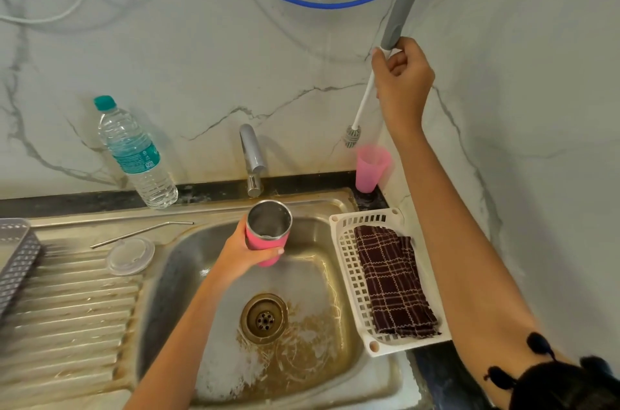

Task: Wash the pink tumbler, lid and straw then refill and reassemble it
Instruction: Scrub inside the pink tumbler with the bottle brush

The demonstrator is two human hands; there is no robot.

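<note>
My left hand point(246, 253) grips the pink tumbler point(268, 232) over the steel sink point(208, 325), just below the tap point(251, 158). The tumbler stands open, its steel inside showing. My right hand point(402, 81) is raised high at the right and holds a long bottle brush point(402, 3) by its grey handle. Its white stem runs down to a bristle head point(352, 136) hanging just above a pink plastic cup point(370, 168). The clear lid point(131, 255) and the metal straw point(141, 232) lie on the draining board at the left.
A water bottle point(136, 154) with a teal cap stands behind the draining board. A white basket point(349, 262) with a dark checked cloth point(392, 278) sits right of the sink. A grey basket point(16, 258) is at the far left. A blue hose point(302, 0) loops on the wall.
</note>
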